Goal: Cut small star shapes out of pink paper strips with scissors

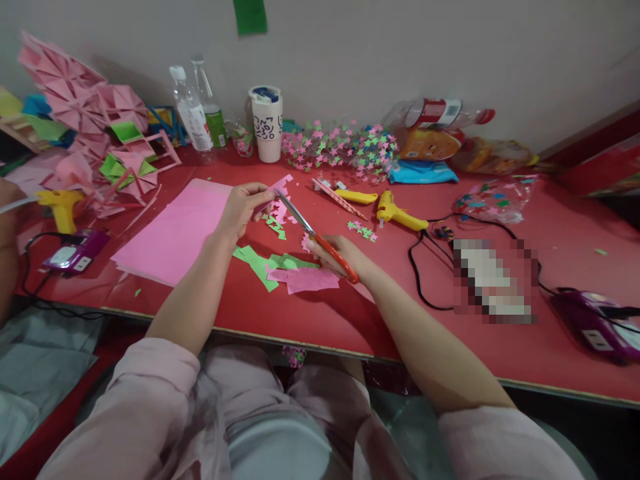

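My left hand [246, 205] pinches a small strip of pink paper [283, 183] above the red table. In my right hand [345, 255] is a pair of scissors [327, 245] with red handles, its blades pointing up and left to the edge of that strip. Pink cut-out bits and green stars [275, 227] lie just below the blades. Nearer to me are green paper scraps [260, 265] and a pink paper scrap [315, 280]. A stack of pink sheets [173, 230] lies left of my left hand, partly behind my forearm.
A yellow glue gun [400, 212] with a black cord, a yellow cutter [356, 197] and a purple power strip [600, 327] lie right. A white tumbler [267, 127], bottles [193, 117] and star-filled plastic [340, 148] stand along the wall. Another person's arm [7, 247] shows at far left.
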A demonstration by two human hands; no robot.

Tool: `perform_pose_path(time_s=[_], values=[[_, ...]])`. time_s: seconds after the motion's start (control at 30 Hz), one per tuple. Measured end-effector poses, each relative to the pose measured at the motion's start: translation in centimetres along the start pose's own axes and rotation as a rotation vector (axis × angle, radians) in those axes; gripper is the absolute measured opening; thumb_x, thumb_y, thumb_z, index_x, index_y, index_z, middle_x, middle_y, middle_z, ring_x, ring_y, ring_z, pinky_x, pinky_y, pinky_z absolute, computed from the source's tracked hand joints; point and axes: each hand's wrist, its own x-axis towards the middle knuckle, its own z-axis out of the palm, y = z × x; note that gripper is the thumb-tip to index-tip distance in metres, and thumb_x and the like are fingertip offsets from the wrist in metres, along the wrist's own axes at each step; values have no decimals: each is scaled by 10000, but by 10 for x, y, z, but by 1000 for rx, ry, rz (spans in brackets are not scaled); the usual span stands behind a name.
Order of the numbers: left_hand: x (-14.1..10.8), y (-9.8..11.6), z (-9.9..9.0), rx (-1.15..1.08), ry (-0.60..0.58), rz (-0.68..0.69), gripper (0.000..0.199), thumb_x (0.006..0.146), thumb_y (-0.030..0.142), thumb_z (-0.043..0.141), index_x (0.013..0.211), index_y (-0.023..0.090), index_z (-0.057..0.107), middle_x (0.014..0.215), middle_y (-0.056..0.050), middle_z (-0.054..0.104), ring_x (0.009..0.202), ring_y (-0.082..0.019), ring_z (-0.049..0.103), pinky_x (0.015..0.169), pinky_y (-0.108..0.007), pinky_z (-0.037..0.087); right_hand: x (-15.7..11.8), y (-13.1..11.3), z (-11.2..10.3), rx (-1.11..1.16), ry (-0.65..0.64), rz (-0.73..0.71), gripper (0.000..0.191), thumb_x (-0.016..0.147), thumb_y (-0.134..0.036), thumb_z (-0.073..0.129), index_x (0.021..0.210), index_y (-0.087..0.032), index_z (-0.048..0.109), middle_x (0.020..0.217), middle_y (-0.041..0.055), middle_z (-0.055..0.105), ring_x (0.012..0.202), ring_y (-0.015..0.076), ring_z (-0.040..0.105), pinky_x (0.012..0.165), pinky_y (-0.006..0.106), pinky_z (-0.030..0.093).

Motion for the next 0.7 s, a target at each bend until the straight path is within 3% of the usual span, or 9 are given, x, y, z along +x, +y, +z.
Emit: perform_pose_path(time_s=[0.7], values=[[-2, 4, 1, -52, 15, -19, 75, 653, 215, 639, 611, 160, 611, 414, 37, 526, 322, -21, 400, 298, -152, 209, -5, -9, -2, 52, 8, 68, 464, 749, -596, 590, 624, -163, 479, 509, -21, 487, 392, 82, 502, 346, 177, 357]])
